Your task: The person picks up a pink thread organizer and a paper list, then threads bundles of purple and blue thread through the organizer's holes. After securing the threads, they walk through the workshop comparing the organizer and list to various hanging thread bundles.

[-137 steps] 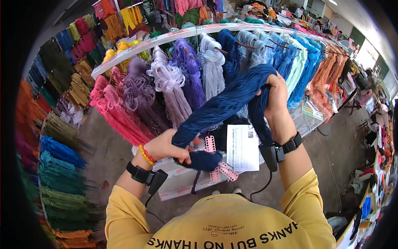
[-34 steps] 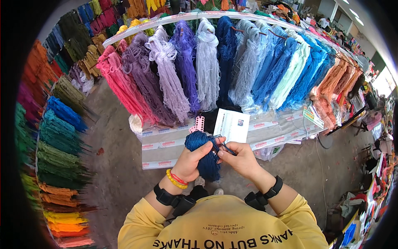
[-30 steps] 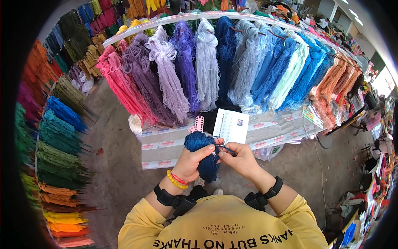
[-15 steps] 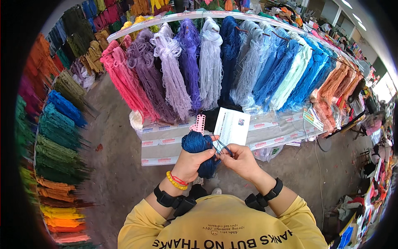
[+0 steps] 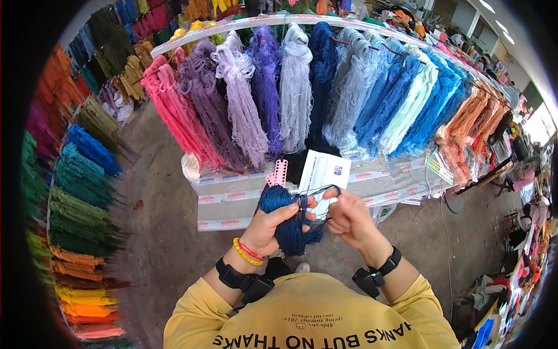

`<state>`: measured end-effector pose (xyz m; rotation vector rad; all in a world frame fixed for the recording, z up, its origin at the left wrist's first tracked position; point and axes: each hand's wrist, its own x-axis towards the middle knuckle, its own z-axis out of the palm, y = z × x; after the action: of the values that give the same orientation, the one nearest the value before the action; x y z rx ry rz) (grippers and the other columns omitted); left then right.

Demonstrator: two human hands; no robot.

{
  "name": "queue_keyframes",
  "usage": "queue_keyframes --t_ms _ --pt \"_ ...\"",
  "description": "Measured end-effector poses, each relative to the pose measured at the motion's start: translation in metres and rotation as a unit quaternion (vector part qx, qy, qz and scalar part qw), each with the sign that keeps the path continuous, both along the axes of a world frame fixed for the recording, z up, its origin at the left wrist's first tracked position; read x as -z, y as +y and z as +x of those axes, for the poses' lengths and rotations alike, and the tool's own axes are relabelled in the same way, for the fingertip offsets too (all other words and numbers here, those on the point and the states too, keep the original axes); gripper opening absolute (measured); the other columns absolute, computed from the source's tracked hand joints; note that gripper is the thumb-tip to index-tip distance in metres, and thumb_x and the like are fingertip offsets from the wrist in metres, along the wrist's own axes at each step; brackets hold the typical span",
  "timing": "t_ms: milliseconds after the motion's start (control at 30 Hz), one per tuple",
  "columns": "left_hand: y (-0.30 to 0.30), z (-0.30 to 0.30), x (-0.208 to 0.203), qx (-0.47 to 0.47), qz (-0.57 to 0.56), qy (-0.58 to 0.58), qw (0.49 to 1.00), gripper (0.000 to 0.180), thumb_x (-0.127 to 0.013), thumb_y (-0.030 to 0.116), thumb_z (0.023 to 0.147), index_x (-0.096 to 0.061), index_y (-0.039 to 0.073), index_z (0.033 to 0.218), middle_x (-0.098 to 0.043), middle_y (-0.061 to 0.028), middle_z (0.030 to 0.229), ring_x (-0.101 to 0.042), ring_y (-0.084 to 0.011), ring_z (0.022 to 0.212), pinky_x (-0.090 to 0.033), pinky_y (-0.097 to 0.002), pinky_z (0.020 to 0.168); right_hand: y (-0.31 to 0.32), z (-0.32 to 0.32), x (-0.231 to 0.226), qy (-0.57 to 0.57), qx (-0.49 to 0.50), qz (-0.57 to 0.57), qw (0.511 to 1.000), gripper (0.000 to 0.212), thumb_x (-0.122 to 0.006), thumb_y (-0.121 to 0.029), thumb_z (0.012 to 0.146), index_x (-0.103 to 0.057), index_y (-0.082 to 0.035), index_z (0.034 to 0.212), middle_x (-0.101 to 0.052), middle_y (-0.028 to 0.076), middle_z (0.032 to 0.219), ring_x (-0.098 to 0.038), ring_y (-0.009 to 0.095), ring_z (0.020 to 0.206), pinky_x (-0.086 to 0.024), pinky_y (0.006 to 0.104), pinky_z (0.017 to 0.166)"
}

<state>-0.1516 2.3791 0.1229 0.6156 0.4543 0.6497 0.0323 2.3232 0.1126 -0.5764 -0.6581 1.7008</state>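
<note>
A bundle of dark blue thread (image 5: 292, 234) hangs from my left hand (image 5: 267, 228), whose thumb and fingers are wrapped round it. Loose strands run from the bundle across to my right hand (image 5: 350, 220). The fingers of that hand are curled, with a loop of the blue thread caught on them. Just beyond the bundle, a pink card with a row of holes (image 5: 280, 173) lies on the ledge. Beside it is a white printed sheet (image 5: 325, 174), partly behind the strands.
Skeins of pink, purple, blue and orange thread (image 5: 296, 87) hang from a rack ahead, above a grey taped ledge (image 5: 226, 203). More coloured skeins (image 5: 81, 174) line the left. A card with green holes (image 5: 439, 168) lies at the ledge's right. Piled goods (image 5: 494, 291) stand lower right.
My right hand has moved right and slightly up, drawing out a loop of the blue thread. The bundle in my left hand has turned and loosened, with more strands spread out.
</note>
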Motion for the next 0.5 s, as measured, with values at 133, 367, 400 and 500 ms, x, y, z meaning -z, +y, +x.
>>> queue_keyframes --t_ms 133,367,400,500 --pt "-0.003 0.009 -0.004 0.008 -0.013 -0.012 1.000 0.030 -0.053 0.016 0.083 -0.051 -0.003 0.105 -0.057 -0.0082 0.095 -0.057 -0.0148 0.083 -0.047 -0.0273 0.070 0.002 -0.028 0.007 -0.281 0.075 0.035 0.956 0.011 -0.055 -0.013 0.082 -0.055 -0.003 0.085 -0.052 -0.003 0.062 -0.041 0.001 0.050 -0.030 0.0166 0.042" --pt "0.000 0.005 0.005 -0.004 0.019 -0.003 1.000 0.031 -0.054 0.012 0.080 -0.050 -0.004 0.107 -0.056 -0.0105 0.097 -0.056 -0.0175 0.086 -0.045 -0.0289 0.076 0.000 -0.026 -0.002 -0.329 0.060 -0.017 0.942 0.008 -0.058 -0.009 0.079 -0.058 -0.002 0.079 -0.053 -0.004 0.063 -0.041 0.000 0.053 -0.033 0.0156 0.046" --pt "-0.001 0.007 0.004 -0.031 0.024 0.024 0.999 0.029 -0.057 0.009 0.078 -0.052 -0.003 0.103 -0.057 -0.0095 0.095 -0.056 -0.0170 0.084 -0.046 -0.0288 0.076 0.000 -0.025 0.000 -0.329 0.060 -0.018 0.942 0.008 -0.058 -0.009 0.079 -0.058 -0.002 0.079 -0.053 -0.004 0.063 -0.041 0.000 0.053 -0.033 0.0156 0.046" --pt "-0.005 0.012 0.010 -0.081 0.066 0.055 0.993 0.026 -0.060 0.003 0.074 -0.054 -0.002 0.098 -0.057 -0.0080 0.093 -0.056 -0.0158 0.083 -0.046 -0.0287 0.075 -0.001 -0.024 0.004 -0.333 0.068 0.010 0.941 0.008 -0.058 -0.010 0.079 -0.058 -0.002 0.078 -0.052 -0.004 0.062 -0.042 0.001 0.051 -0.032 0.0156 0.044"
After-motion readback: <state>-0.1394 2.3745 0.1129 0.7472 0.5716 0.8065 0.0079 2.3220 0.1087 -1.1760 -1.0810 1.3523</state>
